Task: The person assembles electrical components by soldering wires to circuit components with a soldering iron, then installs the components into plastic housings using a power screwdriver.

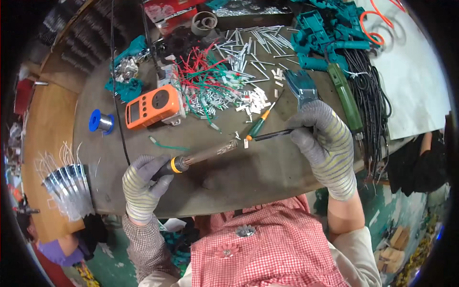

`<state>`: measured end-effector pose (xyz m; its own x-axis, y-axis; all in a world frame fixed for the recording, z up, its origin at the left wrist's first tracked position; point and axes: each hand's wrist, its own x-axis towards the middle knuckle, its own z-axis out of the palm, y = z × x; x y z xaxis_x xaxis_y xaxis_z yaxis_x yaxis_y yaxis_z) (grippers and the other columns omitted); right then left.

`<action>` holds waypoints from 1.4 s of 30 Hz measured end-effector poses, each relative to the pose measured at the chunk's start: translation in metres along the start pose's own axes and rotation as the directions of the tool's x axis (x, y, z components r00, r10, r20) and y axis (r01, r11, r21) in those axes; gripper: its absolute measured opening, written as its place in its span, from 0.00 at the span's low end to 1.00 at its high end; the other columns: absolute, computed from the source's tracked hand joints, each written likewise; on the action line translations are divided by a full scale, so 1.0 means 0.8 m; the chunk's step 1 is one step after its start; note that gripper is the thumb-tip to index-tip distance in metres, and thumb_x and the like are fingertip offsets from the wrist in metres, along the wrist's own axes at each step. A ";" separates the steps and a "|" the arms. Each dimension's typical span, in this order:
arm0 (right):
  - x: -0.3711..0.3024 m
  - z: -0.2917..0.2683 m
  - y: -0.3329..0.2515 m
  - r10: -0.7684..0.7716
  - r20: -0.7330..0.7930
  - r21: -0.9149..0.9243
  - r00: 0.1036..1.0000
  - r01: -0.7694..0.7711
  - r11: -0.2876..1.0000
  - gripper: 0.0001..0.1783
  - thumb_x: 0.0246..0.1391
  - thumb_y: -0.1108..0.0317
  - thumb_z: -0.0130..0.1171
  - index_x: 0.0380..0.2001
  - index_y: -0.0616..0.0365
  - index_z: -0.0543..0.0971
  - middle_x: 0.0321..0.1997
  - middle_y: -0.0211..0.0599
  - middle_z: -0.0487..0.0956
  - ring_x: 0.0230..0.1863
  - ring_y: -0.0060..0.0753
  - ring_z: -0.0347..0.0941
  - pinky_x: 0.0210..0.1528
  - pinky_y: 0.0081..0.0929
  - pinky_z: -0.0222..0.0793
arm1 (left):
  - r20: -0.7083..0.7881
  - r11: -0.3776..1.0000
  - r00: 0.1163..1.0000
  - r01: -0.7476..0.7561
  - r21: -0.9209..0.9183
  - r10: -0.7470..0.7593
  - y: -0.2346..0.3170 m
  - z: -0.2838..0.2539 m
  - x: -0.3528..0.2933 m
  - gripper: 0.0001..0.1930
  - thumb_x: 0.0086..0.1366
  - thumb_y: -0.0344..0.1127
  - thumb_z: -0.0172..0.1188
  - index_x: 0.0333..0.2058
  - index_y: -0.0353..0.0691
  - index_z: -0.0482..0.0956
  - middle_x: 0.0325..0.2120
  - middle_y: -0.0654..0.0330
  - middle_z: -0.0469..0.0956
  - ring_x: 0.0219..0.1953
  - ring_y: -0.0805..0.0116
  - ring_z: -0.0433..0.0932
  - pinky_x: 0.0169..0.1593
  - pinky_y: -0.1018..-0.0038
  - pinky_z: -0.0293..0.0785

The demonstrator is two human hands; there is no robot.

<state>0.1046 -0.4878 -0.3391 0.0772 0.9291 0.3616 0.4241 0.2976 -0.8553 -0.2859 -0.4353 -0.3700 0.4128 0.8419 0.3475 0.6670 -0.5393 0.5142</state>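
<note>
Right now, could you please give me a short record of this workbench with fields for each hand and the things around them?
left hand: gloved left hand grips soldering iron by its black and orange handle, tip pointing right
right hand: gloved right hand holds thin dark rod, pointing left toward the iron's tip
between hands: green-handled screwdriver lying on the bench
behind: orange meter; pile of red and green wires; white sleeves
left side: blue solder spool
surface: dark round workbench

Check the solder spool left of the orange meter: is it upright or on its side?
On its side: the solder spool shows a round blue flange toward the camera, its wire-wound barrel running level along the table.
</note>
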 end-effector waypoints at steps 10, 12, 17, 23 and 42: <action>0.002 0.005 -0.005 -0.123 0.058 -0.152 0.991 0.131 0.980 0.08 0.63 0.65 0.70 0.42 0.57 0.87 0.35 0.39 0.81 0.35 0.44 0.80 0.40 0.36 0.76 | 0.050 0.998 0.998 -0.044 0.043 0.042 0.015 0.001 0.009 0.20 0.51 0.29 0.76 0.46 0.40 0.89 0.35 0.55 0.83 0.33 0.60 0.84 0.37 0.68 0.79; 0.003 0.005 -0.003 -0.178 0.068 -0.210 0.982 0.189 0.959 0.09 0.62 0.65 0.70 0.42 0.56 0.87 0.36 0.39 0.81 0.36 0.44 0.80 0.40 0.37 0.76 | 0.058 0.999 0.998 -0.027 0.022 0.025 0.009 0.001 0.005 0.20 0.51 0.28 0.76 0.46 0.40 0.89 0.35 0.56 0.83 0.34 0.60 0.84 0.37 0.68 0.79; 0.003 0.008 0.003 -0.246 0.084 -0.293 0.966 0.260 0.920 0.09 0.61 0.65 0.71 0.40 0.56 0.87 0.37 0.40 0.81 0.38 0.48 0.80 0.41 0.40 0.76 | 0.100 0.998 0.994 -0.051 0.040 0.046 0.006 0.004 0.003 0.21 0.52 0.30 0.75 0.47 0.39 0.89 0.35 0.56 0.83 0.33 0.59 0.83 0.37 0.67 0.78; 0.001 0.014 0.015 -0.176 0.070 -0.239 0.982 0.188 0.953 0.09 0.58 0.65 0.74 0.37 0.57 0.85 0.35 0.41 0.80 0.38 0.53 0.79 0.41 0.43 0.77 | 0.157 0.993 0.988 0.004 -0.115 0.015 0.008 0.005 0.004 0.19 0.59 0.37 0.71 0.49 0.40 0.88 0.31 0.56 0.82 0.30 0.60 0.82 0.36 0.67 0.77; -0.023 0.033 0.026 0.160 0.101 0.314 0.982 -0.184 0.931 0.09 0.65 0.67 0.68 0.44 0.60 0.85 0.39 0.32 0.85 0.40 0.27 0.83 0.43 0.29 0.78 | 0.252 0.997 0.966 0.068 -0.039 -0.056 0.024 0.001 0.006 0.17 0.59 0.41 0.72 0.44 0.40 0.89 0.25 0.58 0.80 0.25 0.62 0.80 0.33 0.67 0.75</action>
<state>0.0881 -0.4933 -0.3734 0.0527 0.9822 0.1805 0.0976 0.1749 -0.9797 -0.2702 -0.4415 -0.3588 0.5178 0.8485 0.1092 0.6690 -0.4812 0.5664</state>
